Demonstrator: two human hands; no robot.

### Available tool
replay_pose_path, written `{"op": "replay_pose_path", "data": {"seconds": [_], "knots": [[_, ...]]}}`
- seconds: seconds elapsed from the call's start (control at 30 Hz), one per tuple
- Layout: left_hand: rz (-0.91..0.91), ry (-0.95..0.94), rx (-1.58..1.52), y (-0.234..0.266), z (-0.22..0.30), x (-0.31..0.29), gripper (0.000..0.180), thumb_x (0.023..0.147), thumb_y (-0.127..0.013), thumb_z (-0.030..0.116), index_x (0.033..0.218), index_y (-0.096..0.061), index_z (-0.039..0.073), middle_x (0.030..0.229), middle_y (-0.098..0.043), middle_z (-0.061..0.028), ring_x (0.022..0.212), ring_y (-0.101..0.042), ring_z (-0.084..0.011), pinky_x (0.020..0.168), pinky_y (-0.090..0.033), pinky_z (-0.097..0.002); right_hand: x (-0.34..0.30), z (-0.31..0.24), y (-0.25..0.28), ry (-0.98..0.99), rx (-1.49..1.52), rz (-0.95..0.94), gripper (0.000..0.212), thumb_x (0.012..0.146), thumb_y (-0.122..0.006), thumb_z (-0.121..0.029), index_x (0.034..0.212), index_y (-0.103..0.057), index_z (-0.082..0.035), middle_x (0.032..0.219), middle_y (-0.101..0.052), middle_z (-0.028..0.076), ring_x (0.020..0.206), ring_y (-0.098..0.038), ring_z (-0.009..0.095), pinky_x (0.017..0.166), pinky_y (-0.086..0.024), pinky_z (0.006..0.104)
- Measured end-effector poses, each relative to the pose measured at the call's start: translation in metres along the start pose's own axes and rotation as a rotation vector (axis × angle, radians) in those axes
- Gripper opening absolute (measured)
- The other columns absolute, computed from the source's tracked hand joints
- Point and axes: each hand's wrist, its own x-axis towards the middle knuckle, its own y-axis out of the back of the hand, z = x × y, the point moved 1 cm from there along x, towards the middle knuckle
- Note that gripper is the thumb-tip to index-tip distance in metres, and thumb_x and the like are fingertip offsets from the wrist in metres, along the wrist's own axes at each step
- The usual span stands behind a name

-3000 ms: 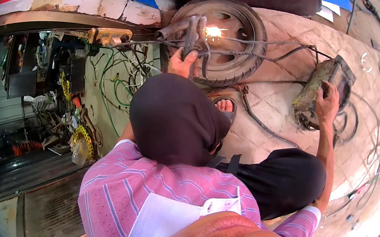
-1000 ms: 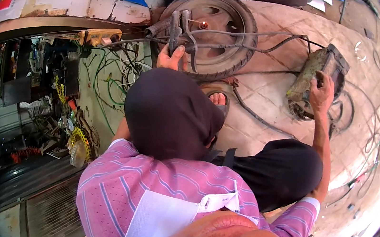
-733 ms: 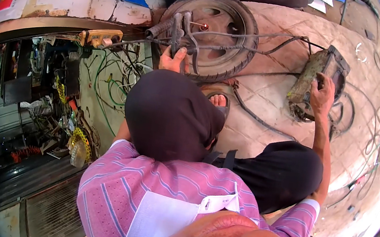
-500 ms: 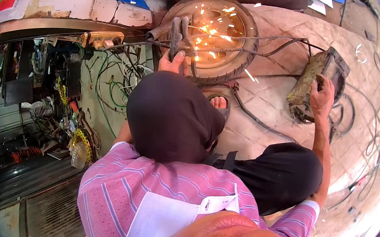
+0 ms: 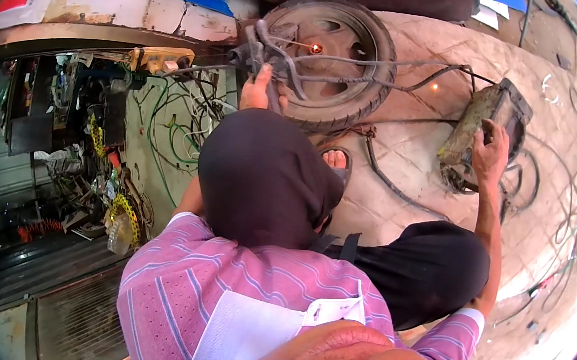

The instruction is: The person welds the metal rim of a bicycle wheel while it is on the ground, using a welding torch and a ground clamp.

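My left hand [image 5: 262, 91] grips a dark forked metal piece [image 5: 281, 70] at its lower end, thumb pressed on top. The piece is held over a spoked wheel with a black tyre [image 5: 364, 106] that lies flat on the ground. A small orange glow [image 5: 315, 49] shows beside its upper part. My right hand [image 5: 491, 150] is at the near side of a worn, dirty metal box [image 5: 484, 107], fingers curled round a small dark part that they mostly hide. Dark cables [image 5: 426, 78] stretch from the box toward the metal piece.
My bent knee [image 5: 267, 177] and sandalled foot [image 5: 336, 161] are close to the wheel. A yellowish power strip [image 5: 162, 59] is on the left ledge. Below it lie tangled wires [image 5: 200, 106] and cluttered parts [image 5: 117, 208]. More cables [image 5: 570, 173] trail over the tiled floor at right.
The bright spray of sparks over the wheel has died down to a small glow and a stray spark. The forked metal piece has tilted slightly; my right hand stays at the box.
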Motion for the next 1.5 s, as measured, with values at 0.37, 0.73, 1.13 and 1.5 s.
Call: {"op": "replay_pose_path", "data": {"seconds": [0.37,0.73,1.13,1.5], "knots": [[-0.254,-0.553,1.252,-0.011,-0.009,-0.031,0.042,0.089,-0.085,0.035,0.116,-0.069,0.007,0.089,-0.075,-0.0168,0.08,-0.074,-0.0304,0.073,-0.055,-0.0431,0.001,0.002,0.0,0.032,-0.04,0.026,0.03,0.091,-0.071,-0.019,0.119,-0.072,-0.008,0.116,-0.071,0.012,0.114,-0.065,0.032,0.099,-0.052,0.041],[-0.224,-0.294,0.361,0.014,-0.011,-0.008,0.036,0.096,-0.078,0.033,0.116,-0.064,0.007,0.072,-0.063,-0.0033,0.057,-0.059,-0.0143,0.053,-0.044,-0.0313,-0.001,0.004,-0.002,0.018,-0.005,0.023,0.029,0.092,-0.071,-0.019,0.119,-0.072,-0.009,0.114,-0.072,0.012,0.111,-0.067,0.032,0.098,-0.053,0.0413],[-0.204,-0.24,0.411,0.011,-0.015,-0.002,0.037,0.097,-0.078,0.031,0.118,-0.064,0.004,0.078,-0.066,-0.007,0.059,-0.064,-0.0187,0.053,-0.05,-0.0344,0.0,0.005,-0.001,0.022,-0.023,0.009,0.03,0.091,-0.071,-0.02,0.119,-0.072,-0.008,0.114,-0.072,0.011,0.11,-0.067,0.031,0.099,-0.053,0.0402],[-0.223,-0.291,0.42,0.009,-0.019,0.005,0.036,0.097,-0.076,0.036,0.108,-0.064,0.005,0.071,-0.066,-0.0051,0.057,-0.061,-0.0162,0.057,-0.047,-0.0322,0.0,0.005,-0.001,0.001,-0.01,-0.006,0.03,0.092,-0.071,-0.019,0.12,-0.072,-0.008,0.114,-0.072,0.011,0.11,-0.068,0.031,0.098,-0.053,0.04]]}}
